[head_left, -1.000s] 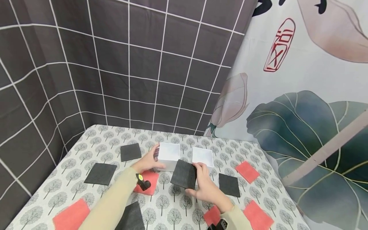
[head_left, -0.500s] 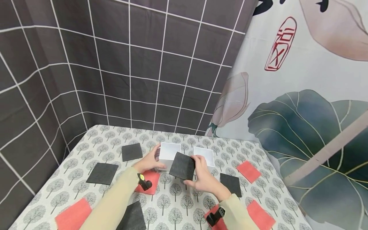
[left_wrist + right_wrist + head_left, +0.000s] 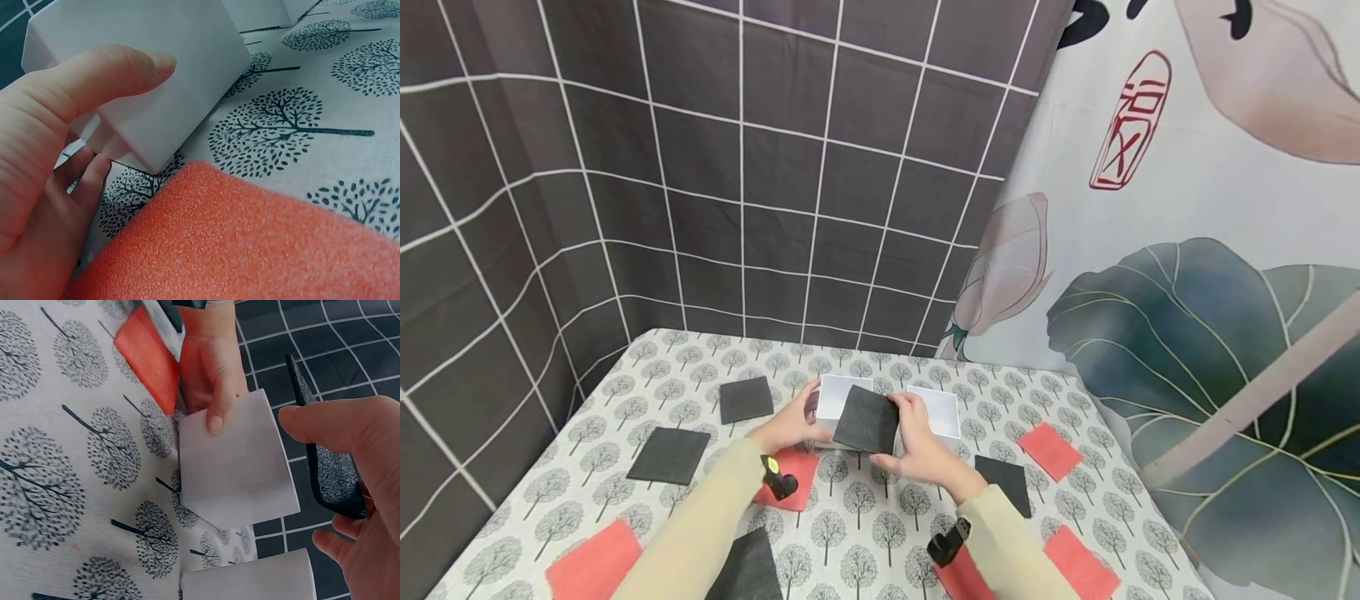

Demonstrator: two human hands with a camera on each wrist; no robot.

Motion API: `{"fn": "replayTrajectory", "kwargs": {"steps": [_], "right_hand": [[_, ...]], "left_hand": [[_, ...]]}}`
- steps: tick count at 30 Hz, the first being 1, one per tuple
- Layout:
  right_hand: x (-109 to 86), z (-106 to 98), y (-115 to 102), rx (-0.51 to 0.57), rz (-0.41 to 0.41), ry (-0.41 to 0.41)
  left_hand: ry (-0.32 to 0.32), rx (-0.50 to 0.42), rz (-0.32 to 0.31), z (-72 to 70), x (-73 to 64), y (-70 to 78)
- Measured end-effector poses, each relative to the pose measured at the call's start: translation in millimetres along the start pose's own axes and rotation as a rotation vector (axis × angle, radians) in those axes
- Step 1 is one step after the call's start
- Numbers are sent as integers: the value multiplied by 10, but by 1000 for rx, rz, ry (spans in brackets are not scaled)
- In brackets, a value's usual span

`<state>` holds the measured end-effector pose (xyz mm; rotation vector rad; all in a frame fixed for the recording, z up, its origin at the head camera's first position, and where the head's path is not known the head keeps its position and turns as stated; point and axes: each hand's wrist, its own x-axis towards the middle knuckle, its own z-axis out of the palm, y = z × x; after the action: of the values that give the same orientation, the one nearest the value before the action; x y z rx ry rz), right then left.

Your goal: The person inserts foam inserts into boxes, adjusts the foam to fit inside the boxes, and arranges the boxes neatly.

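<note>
My left hand [image 3: 792, 421] grips the left side of an open white box [image 3: 832, 398]. In the left wrist view its thumb lies across the front wall of the box [image 3: 181, 37]. My right hand [image 3: 921, 446] pinches a black foam square [image 3: 867, 421] by its right edge. That square is tilted and held over the front of the box, hiding part of its opening. The right wrist view shows the black foam square [image 3: 336, 478] apart from the box wall [image 3: 237, 475]. A second white box [image 3: 943, 408] stands just right of the first.
Black foam squares [image 3: 668, 455] and red foam squares [image 3: 1049, 451] lie spread over the tree-print tablecloth [image 3: 857, 533]. One red square [image 3: 790, 477] is under my left wrist. A dark grid curtain [image 3: 700, 183] hangs behind, with a floral one [image 3: 1150, 333] at right.
My right hand has carried the black foam square up and left, from in front of the first box to over its front part. The left hand keeps its hold on the box.
</note>
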<state>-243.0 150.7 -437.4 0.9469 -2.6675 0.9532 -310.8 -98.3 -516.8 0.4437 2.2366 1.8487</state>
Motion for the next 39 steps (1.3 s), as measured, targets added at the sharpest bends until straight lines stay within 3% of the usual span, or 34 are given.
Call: {"fn": "replayTrajectory", "kwargs": {"steps": [6, 17, 25, 29, 39], "right_hand": [[150, -7, 52, -29, 56, -56], [410, 72, 86, 13, 115, -86], [546, 81, 106, -1, 110, -145], [607, 75, 123, -7, 114, -177], [726, 73, 180, -6, 134, -262]], "left_hand": [[-8, 8, -1, 16, 6, 30], [-25, 29, 16, -17, -61, 94], [-28, 33, 10, -24, -49, 53], [-43, 8, 36, -16, -34, 30], [-47, 16, -25, -22, -53, 6]]}}
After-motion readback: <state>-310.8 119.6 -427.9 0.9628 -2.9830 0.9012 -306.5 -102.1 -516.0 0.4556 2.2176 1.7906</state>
